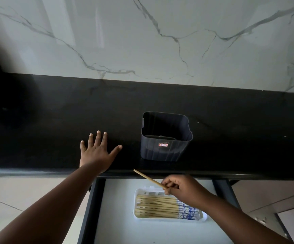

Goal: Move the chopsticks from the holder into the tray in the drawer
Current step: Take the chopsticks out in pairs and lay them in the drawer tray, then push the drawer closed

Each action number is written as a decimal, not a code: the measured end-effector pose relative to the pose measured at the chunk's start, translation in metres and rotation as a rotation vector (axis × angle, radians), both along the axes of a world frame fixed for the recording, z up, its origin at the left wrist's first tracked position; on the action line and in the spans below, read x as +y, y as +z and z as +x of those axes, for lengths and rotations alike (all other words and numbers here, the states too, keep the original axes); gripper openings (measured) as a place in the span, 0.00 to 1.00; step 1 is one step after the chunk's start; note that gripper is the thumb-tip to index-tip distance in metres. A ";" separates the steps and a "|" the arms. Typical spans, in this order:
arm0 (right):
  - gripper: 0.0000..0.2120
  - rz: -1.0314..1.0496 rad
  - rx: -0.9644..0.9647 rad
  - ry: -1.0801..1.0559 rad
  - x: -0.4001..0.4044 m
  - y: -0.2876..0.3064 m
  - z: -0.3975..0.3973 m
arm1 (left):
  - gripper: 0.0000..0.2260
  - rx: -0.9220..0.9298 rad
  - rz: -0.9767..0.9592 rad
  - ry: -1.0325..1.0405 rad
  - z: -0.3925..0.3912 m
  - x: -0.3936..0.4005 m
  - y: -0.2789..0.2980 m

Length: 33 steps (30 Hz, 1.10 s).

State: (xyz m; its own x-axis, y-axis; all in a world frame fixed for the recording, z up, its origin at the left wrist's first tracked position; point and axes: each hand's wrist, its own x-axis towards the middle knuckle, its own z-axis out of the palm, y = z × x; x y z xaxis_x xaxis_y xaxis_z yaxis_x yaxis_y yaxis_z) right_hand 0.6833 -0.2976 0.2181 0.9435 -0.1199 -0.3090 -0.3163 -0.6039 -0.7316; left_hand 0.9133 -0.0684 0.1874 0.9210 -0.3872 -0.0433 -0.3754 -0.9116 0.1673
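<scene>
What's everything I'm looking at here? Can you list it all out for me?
Holder: one, dark blue-grey, on the counter, looks empty.
Tray: one, white, in the open drawer.
Chopsticks in tray: a bundle, tan with blue-patterned ends, lying flat.
Held chopstick: one, tan, tilted above the tray.
Counter: one, black.
Drawer: one, pale inside, dark-framed, pulled open.
Wall: white marble, grey veins.
Left hand: flat on the counter.
Right hand: grip pinching the chopstick.

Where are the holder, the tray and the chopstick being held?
holder [163,150]: head view, front wall.
tray [143,190]: head view, bare far-left corner.
chopstick [147,178]: head view, mid-shaft, gripped by the right hand [183,189].
</scene>
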 end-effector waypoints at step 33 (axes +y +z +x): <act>0.15 -0.366 0.113 0.048 -0.005 -0.093 -0.025 | 0.45 -0.002 -0.009 0.022 0.001 -0.001 -0.001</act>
State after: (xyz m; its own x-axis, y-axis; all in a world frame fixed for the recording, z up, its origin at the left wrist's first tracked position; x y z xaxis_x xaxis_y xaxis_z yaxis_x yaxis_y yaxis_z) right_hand 0.6582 -0.3021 0.1256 0.9130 -0.1979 -0.3567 -0.3477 -0.8349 -0.4268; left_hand 0.9144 -0.0693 0.1869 0.9295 -0.3670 -0.0379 -0.3554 -0.9182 0.1746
